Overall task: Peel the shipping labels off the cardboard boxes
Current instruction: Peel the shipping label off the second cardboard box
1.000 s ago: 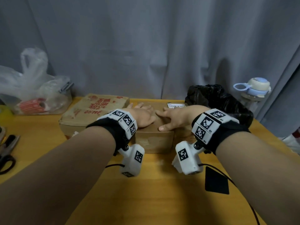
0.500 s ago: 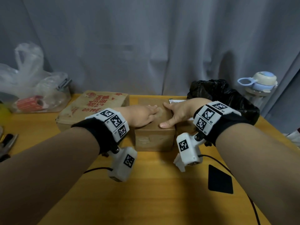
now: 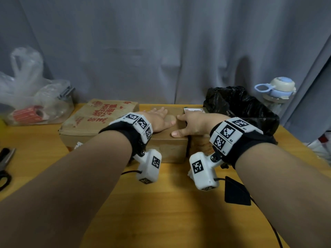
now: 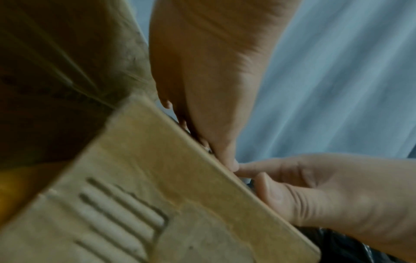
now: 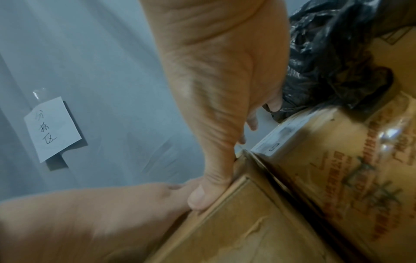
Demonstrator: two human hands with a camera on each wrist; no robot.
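A small plain cardboard box (image 3: pixel 168 145) stands mid-table between a flat box with red print (image 3: pixel 100 119) and a third box (image 3: pixel 198 145) on its right. My left hand (image 3: pixel 158 119) lies flat on the small box's top, fingers straight and pointing away. My right hand (image 3: pixel 192 122) rests beside it on the same top, thumb at the front edge, fingers stretched out. A white shipping label (image 3: pixel 193 110) shows on the right box just past my right fingers. In the right wrist view that label (image 5: pixel 276 140) sits at the box's top edge; my thumb presses the small box (image 5: pixel 247 222).
A black plastic bag (image 3: pixel 240 108) lies at the back right beside a bottle with a blue lid (image 3: pixel 275 88). A clear plastic bag (image 3: pixel 32 97) sits at the back left, scissors (image 3: pixel 5 163) at the left edge, a black patch (image 3: pixel 236 192) near my right forearm.
My left hand briefly turned its fingers toward the right hand, then flattened again on the small box. The right hand stayed on the box top. The head view shifted a little.
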